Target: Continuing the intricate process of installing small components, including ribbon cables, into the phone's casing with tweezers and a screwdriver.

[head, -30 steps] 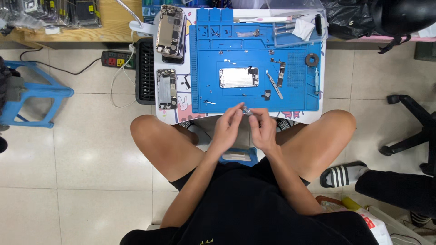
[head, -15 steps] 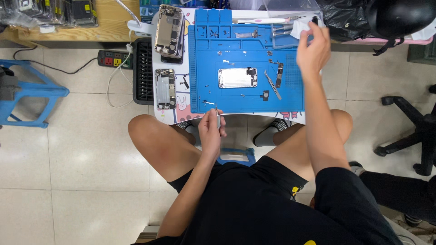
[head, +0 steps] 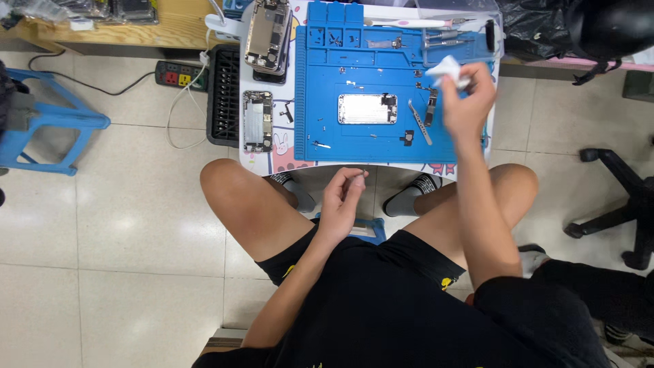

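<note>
One small white bench (head: pixel 272 160) is standing at twelve o'clock from the seated person, and one blue work mat (head: pixel 368 61) is covering most of its top. At ten o'clock, on the floor, one blue stool (head: pixel 48 123) is sitting, and at three o'clock the dark base of one office chair (head: pixel 627 204) is showing. One black slotted tray (head: pixel 223 95) is leaning beside the bench's nine o'clock edge, with one power strip (head: pixel 178 73) carrying coloured sockets just beside it. Three opened phones are lying about: one silver phone shell (head: pixel 367 109) in the mat's middle, one stacked phone body (head: pixel 267 34) at eleven o'clock, and one narrower phone chassis (head: pixel 257 121) below that. One pair of tweezers (head: pixel 420 123) is resting on the mat near its three o'clock side. The right hand (head: pixel 466 102) is hovering over the mat at one o'clock, fingers curled closed around one crumpled white wipe (head: pixel 448 68). The left hand (head: pixel 344 197) is hanging at six o'clock below the bench edge, thumb and forefinger pinched together on one tiny part (head: pixel 359 180), too small to identify
</note>
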